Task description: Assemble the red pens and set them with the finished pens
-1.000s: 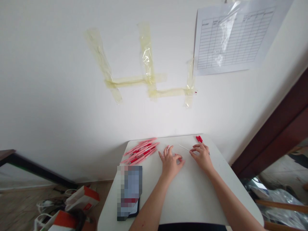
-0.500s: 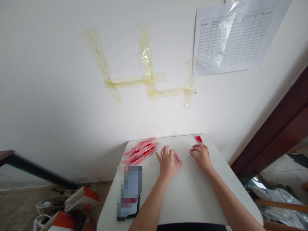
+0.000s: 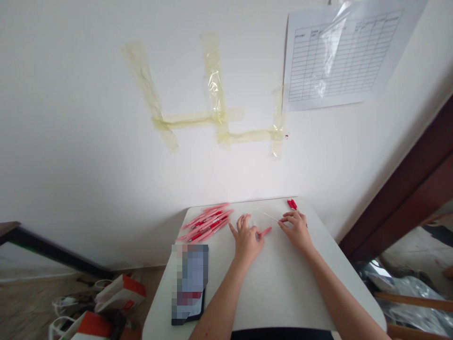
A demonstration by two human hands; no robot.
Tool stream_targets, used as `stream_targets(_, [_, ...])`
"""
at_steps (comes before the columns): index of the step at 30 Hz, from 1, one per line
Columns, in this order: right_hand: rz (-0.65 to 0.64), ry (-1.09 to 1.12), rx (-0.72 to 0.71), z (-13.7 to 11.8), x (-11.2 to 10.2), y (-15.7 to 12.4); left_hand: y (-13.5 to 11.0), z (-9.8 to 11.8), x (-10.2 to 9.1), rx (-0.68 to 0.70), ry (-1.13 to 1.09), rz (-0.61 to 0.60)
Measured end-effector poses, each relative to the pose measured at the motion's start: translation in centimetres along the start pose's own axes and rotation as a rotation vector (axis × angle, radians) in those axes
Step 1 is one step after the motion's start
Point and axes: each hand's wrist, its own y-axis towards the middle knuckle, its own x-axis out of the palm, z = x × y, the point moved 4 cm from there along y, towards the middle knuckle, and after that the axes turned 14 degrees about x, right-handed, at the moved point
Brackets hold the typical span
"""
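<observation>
My left hand [image 3: 247, 242] is over the middle of the table, its thumb and index finger pinching a short pink pen barrel [image 3: 266, 231] that points up and to the right. Its other fingers are curled apart, near something pink and clear at their tips that I cannot make out. To the right, my right hand [image 3: 296, 230] pinches a thin white stick [image 3: 270, 216], which looks like a pen refill and points toward the upper left. Small red pieces [image 3: 292, 204] lie just beyond the right hand. A heap of pink and red pens [image 3: 207, 224] is left of my left hand.
A blurred-out phone-like object [image 3: 191, 283] lies on the white table [image 3: 283, 293] at the left edge. The wall stands right behind the table. Paper bags [image 3: 120, 293] are on the floor at left, and clear plastic [image 3: 414, 302] is at right.
The pink barrel has swung in my left fingers from leaning up-left to pointing up-right, and the thumb and index finger have drawn closer together. My right hand stays almost still with the stick.
</observation>
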Motion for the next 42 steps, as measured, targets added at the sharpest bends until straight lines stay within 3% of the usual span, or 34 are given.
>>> stream_targets(21, [-0.01,-0.043,-0.021,0.0,0.6,-0.2,0.4,0.7,0.7,0.042,0.0,0.002])
stream_targets(28, [0.0,-0.06,-0.036,-0.1,0.5,-0.2,0.4,0.5,-0.1,0.005,-0.027,0.006])
stream_targets(42, [-0.171,-0.299,-0.17,-1.8,0.9,-0.9,0.2,-0.3,-0.6,-0.042,-0.027,0.059])
